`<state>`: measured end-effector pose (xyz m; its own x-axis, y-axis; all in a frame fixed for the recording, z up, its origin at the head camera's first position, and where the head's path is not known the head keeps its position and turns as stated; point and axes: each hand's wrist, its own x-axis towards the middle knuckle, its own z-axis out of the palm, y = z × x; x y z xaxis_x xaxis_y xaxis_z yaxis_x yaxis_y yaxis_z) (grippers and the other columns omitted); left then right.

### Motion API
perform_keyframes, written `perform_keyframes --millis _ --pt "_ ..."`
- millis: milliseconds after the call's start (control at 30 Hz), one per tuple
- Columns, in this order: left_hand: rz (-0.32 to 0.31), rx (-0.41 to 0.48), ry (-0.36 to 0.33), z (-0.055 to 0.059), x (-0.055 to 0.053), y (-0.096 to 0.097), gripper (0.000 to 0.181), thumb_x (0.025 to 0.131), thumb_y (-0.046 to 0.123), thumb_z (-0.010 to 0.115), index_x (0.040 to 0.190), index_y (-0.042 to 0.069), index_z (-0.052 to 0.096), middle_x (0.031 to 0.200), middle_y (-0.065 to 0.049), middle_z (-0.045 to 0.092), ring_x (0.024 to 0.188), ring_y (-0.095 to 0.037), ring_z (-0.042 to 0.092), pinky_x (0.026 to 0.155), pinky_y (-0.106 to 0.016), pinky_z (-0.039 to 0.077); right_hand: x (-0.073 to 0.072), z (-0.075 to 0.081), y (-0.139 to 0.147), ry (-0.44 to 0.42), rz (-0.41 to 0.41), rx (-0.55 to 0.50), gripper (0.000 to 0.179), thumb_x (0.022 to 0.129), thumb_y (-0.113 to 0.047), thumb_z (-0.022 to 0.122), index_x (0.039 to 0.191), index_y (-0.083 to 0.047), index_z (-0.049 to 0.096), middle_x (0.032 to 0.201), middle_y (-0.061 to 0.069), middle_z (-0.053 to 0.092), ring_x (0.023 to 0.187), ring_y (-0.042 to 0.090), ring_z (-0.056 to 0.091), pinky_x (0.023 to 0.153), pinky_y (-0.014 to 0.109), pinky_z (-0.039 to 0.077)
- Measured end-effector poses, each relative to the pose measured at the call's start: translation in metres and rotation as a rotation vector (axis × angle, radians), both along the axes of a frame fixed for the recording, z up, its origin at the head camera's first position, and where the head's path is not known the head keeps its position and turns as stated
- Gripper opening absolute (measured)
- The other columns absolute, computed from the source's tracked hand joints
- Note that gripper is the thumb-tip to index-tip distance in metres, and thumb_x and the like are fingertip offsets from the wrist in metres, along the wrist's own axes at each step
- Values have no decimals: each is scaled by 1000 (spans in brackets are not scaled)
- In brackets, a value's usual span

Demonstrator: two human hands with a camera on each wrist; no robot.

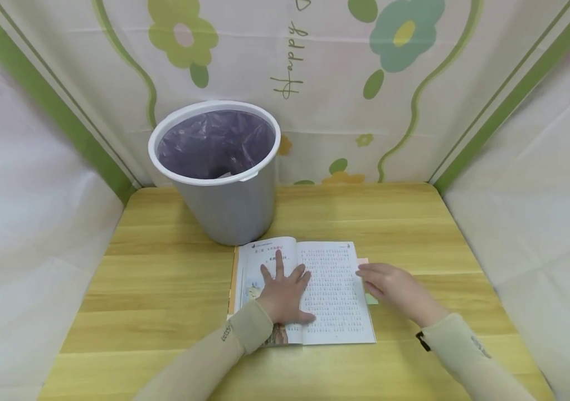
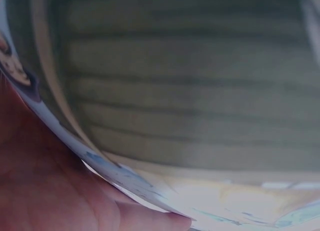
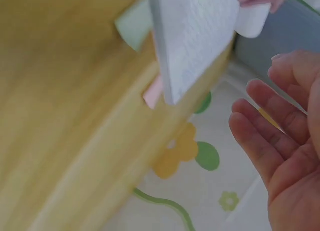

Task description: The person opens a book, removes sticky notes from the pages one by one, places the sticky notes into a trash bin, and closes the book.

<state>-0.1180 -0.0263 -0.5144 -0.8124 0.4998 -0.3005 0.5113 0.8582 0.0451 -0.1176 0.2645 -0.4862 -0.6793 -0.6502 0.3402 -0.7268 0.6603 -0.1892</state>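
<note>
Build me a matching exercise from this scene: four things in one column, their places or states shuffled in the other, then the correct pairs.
Things:
1. White-paged printed book
2. Round grey plastic bin with a white rim
3. Bare left hand
4. Bare right hand

Places or states:
A. Fingers spread over the book
B. Lying open on the yellow wood-grain table
C. At the book's right edge
D. Lined with a translucent purplish plastic bag

Pairs: 1-B, 2-D, 3-A, 4-C

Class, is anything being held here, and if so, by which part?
Nothing is held: the left grip lies spread on the open book, and the right grip is empty at its right edge.
</note>
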Motion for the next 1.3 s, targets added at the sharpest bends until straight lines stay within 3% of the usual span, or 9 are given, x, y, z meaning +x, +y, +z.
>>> perform_keyframes --millis 200,433,633,733,1100,1300 --pt "4 8 -3 5 0 0 110 72 85 57 157 21 30 164 -2 20 138 -61 -11 95 -84 15 26 -17 3 -7 6 26 36 75 -8 84 109 -3 74 114 14 70 100 29 69 79 38 58" --pt "8 18 -12 6 1 -1 109 73 83 57 158 20 29 164 -3 20 138 -61 -13 96 -84 14 46 -25 0 -48 22 54 48 79 -24 83 120 -2 69 125 16 64 109 34 65 85 41 56" --pt "15 17 -17 9 3 1 108 73 82 58 158 21 29 164 -2 20 138 -61 -13 96 -84 14 57 -29 -7 -211 31 175 74 81 -46 76 140 -8 55 148 20 45 131 42 47 100 54 44" --pt "13 20 -18 10 3 2 108 74 82 58 157 20 29 164 -2 20 139 -61 -13 96 -84 14 61 -35 -8 -263 44 230 81 80 -49 76 145 -9 50 153 22 37 134 43 43 103 56 41" --pt "-20 31 -22 11 3 -7 103 78 80 55 158 20 28 164 -2 20 138 -61 -12 96 -84 15 63 -40 -12 -153 104 275 71 83 -44 76 136 -1 57 138 31 50 118 44 58 88 49 54" --pt "-71 99 -78 13 3 -25 92 84 76 53 158 26 29 165 1 17 141 -56 -13 100 -82 10 55 -41 -14 -86 163 334 68 83 -45 75 132 -1 60 132 31 55 112 42 63 78 43 58"
